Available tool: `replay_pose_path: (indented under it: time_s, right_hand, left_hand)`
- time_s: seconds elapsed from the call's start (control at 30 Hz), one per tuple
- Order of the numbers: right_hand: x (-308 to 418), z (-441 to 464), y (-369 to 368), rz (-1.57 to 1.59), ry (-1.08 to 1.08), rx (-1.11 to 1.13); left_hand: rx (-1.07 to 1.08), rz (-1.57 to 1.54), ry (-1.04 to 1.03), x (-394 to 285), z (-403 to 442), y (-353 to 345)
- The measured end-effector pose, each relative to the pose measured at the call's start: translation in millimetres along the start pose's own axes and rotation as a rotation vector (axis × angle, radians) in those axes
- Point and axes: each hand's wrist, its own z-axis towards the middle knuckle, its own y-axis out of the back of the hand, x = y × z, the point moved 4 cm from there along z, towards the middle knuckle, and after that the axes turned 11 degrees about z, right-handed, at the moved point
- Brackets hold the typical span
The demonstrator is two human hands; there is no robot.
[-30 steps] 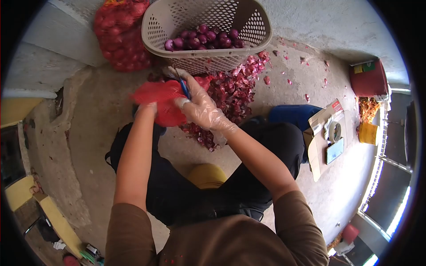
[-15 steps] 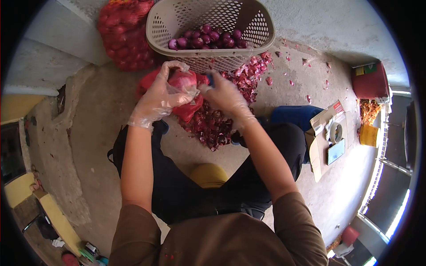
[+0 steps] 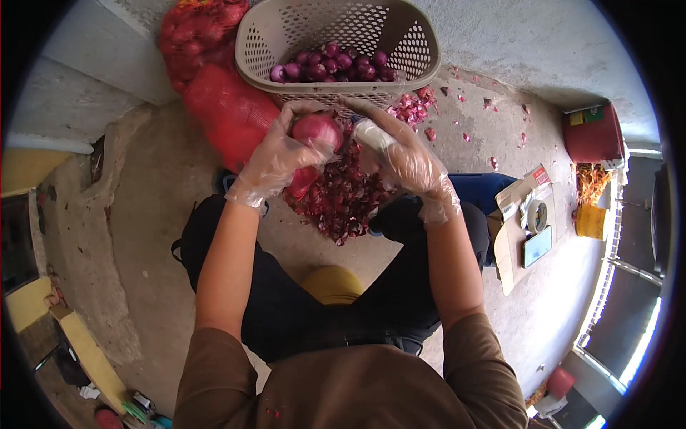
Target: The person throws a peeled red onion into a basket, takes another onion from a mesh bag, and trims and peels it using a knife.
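Observation:
My left hand (image 3: 282, 146), in a clear plastic glove, is closed round a red onion (image 3: 318, 133) in front of the basket. Close beside it, my right hand (image 3: 411, 161), gloved the same way, grips a white handle-like object (image 3: 373, 134); its far end is hard to make out. Below both hands a heap of red onion skins (image 3: 343, 204) covers the floor. A red mesh bag (image 3: 232, 114) lies just left of my left hand. Behind the hands, a beige perforated basket (image 3: 336, 89) holds several purple onions (image 3: 332, 66).
A full red mesh sack of onions (image 3: 196, 46) stands against the wall at the back left. To the right are a blue container (image 3: 475, 187) and a cardboard piece (image 3: 509, 247) bearing a tape roll (image 3: 537, 216) and a phone (image 3: 537, 247). A red bin (image 3: 594, 136) stands farther right.
The red mesh bag near my left hand now stretches up and left toward the sack. My left hand has moved slightly right with the onion; my right hand has turned, showing the white handle.

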Motion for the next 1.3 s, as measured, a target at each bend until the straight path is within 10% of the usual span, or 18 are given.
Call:
replay_pose_path:
  time_s: [0.67,0.97,1.3]
  right_hand:
    - [-18.3,6.2,-25.3,0.429,0.039,0.14]
    - [-16.4,6.7,-32.0,0.413,-0.037,0.07]
    - [-8.5,2.4,-32.2,0.156,-0.044,-0.078]
  left_hand:
    - [-0.109,-0.049,-0.019,6.5,-2.0,-4.6]
    - [-0.279,0.136,-0.453,7.7,-1.0,-19.8]
    - [-0.176,-0.103,-0.102,8.6,1.4,-15.3]
